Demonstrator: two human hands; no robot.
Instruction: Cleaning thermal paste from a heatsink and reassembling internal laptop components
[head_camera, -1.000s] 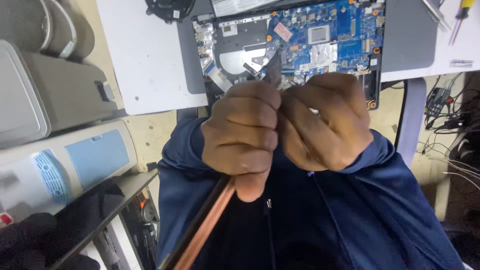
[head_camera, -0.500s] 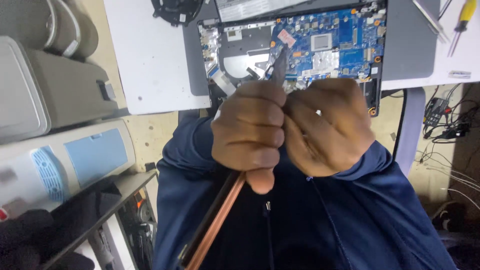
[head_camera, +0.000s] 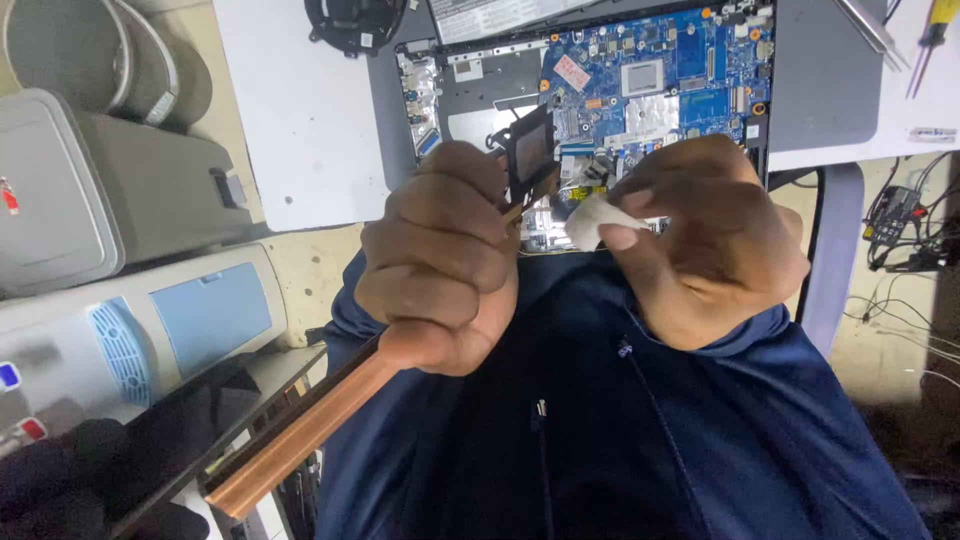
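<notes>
I held the long copper heat pipe with its dark square contact plate (head_camera: 530, 155) in my left hand (head_camera: 440, 260), fist clamped tight around the bar, so the plate stood up just above my knuckles and the copper tail ran down to the near left past my blue jacket. My right hand (head_camera: 705, 240) was just beside it, fingers pinched together on a small white wad of wipe (head_camera: 592, 220) that sat a little apart from the plate. I judged the step to be cleaning the plate's face; the next move called for bringing the wad flat onto the plate while the left fist kept the pipe steady.

Beyond my hands, on the white tabletop (head_camera: 300, 120), lay the opened grey laptop base with its blue circuit board (head_camera: 650, 80). A small pink rectangular sticker (head_camera: 572, 72) sat on the board's left part, and a pale printed label lay at the far edge. A round black fan (head_camera: 350, 20) rested far left. On the left stood a grey boxy machine (head_camera: 110, 200) and a white device with a light-blue panel (head_camera: 210, 315). A small white label (head_camera: 932, 134) lay far right on the tabletop.
</notes>
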